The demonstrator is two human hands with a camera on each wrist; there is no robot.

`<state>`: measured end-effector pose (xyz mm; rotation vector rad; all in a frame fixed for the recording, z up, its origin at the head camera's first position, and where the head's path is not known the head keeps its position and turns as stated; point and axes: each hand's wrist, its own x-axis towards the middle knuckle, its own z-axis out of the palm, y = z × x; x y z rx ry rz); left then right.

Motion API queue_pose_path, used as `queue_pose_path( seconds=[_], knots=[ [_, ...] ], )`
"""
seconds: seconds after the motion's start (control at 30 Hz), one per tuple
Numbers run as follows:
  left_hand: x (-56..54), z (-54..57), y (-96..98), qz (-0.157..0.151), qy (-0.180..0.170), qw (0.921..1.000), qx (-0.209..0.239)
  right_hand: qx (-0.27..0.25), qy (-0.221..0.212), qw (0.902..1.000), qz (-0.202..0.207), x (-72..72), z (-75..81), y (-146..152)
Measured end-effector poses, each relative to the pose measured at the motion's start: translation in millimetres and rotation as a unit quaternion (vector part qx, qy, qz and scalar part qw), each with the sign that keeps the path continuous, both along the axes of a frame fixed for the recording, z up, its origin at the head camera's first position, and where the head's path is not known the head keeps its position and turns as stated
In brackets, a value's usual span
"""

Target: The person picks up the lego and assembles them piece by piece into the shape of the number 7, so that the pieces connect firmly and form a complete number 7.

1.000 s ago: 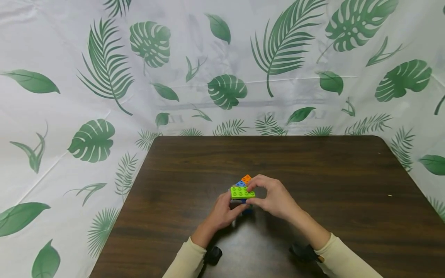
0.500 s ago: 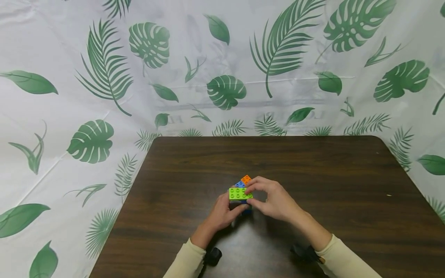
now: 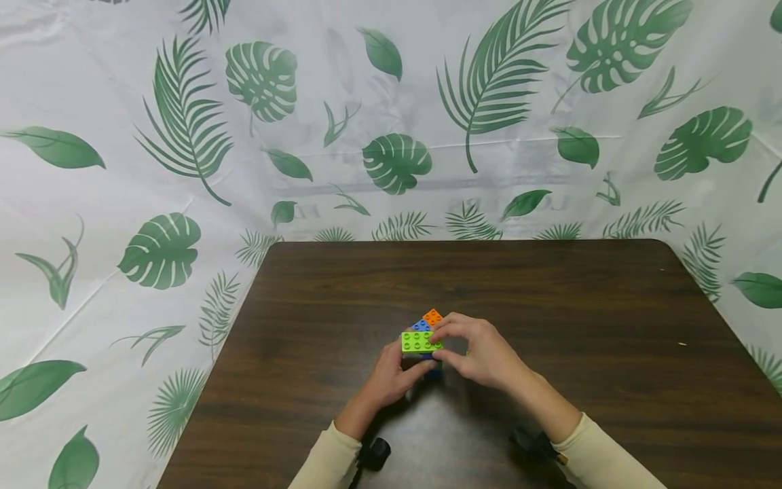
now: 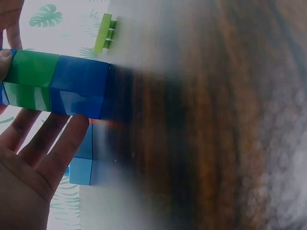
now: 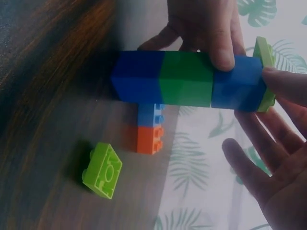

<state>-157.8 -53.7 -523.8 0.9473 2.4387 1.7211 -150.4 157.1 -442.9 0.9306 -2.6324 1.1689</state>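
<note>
A tower of toy building bricks stands on the table, with a dark blue brick (image 5: 138, 76) lowest, a green brick (image 5: 186, 79) in the middle and a blue brick (image 5: 235, 91) above. My left hand (image 3: 391, 373) grips this tower, thumb on the near side and fingers behind. On top lies a thin lime green brick (image 3: 418, 342), studs up. My right hand (image 3: 489, 350) pinches its right end between thumb and fingers. Just behind the tower are a light blue brick (image 5: 146, 115) and an orange brick (image 3: 433, 316), set close together.
A loose lime green brick (image 5: 103, 170) lies on its side on the dark wooden table (image 3: 580, 292), on the right hand's side of the tower. The right hand hides it in the head view. A leaf-patterned cloth (image 3: 318, 81) hangs behind the table.
The thin lime green brick has shifted slightly left over the tower, with my right hand still pinching it. My left hand keeps its grip in nearly the same place.
</note>
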Motion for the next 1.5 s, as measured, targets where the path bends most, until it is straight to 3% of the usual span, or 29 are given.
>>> queue_pose_path(
  seconds=[0.5, 0.57, 0.67, 0.83, 0.97, 1.13, 1.5],
  knots=[
    [7.7, 6.5, 2.8, 0.008, -0.013, 0.9998, -0.011, 0.038, 0.029, 0.9986, -0.021, 4.5, 1.1, -1],
    [7.0, 0.0, 3.5, 0.004, -0.038, 0.9993, 0.004, 0.034, 0.032, 0.9987, -0.019, 4.5, -0.3, -1],
    [9.1, -0.8, 5.9, -0.007, -0.086, 0.9951, 0.05, 0.03, 0.037, 0.9987, -0.016, 4.1, -1.5, -1],
    [9.9, 3.9, 14.6, -0.037, -0.166, 0.9756, 0.138, 0.025, 0.048, 0.9985, -0.014, 2.5, -2.5, -1],
    [8.1, 9.7, 21.8, -0.039, -0.206, 0.9647, 0.159, 0.018, 0.054, 0.9982, -0.017, 1.4, -4.1, 0],
    [4.8, 9.4, 26.4, -0.035, -0.21, 0.9618, 0.173, 0.015, 0.058, 0.998, -0.019, 1.4, -5.8, 0],
    [1.8, -6.6, 30.7, -0.043, -0.166, 0.9614, 0.216, 0.013, 0.058, 0.998, -0.021, 2.3, -4.6, 1]
  ],
)
